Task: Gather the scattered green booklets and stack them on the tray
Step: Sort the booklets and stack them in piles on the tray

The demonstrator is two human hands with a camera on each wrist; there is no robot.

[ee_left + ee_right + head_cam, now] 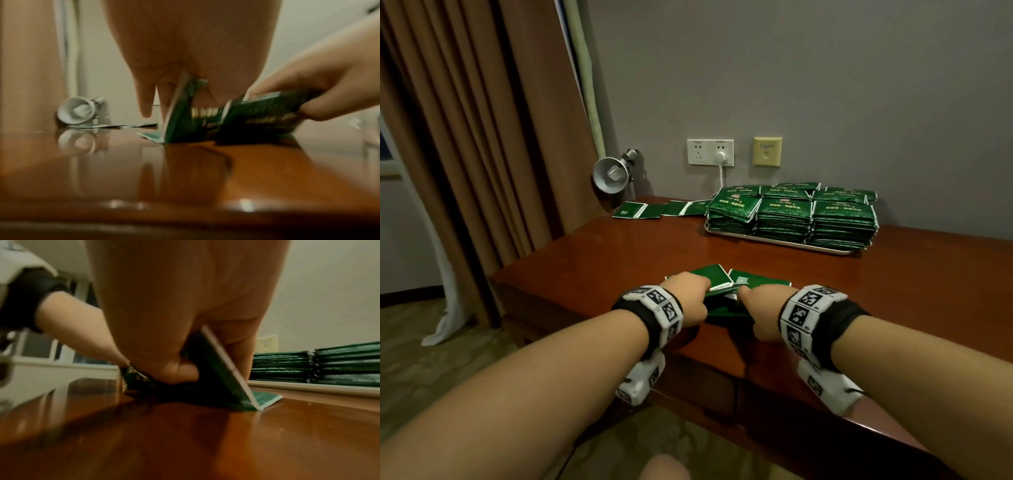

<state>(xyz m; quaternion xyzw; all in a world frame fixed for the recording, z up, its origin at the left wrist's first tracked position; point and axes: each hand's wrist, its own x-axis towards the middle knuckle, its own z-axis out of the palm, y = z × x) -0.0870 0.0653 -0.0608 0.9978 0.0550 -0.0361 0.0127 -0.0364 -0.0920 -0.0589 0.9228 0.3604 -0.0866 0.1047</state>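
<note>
Hands: our left hand [690, 294] and right hand [763, 310] both grip a loose bunch of booklets [726, 281] on the desk [602, 253] near edge | stacks [791, 214] fill the tray [835, 252] by the wall | more booklets [659, 209] lie beside the lamp [611, 173]

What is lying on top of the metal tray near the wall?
The tray holds tall stacks of green booklets, in at least two rows. They cover nearly all of it; only its front rim shows, so its floor cannot be seen.
</note>
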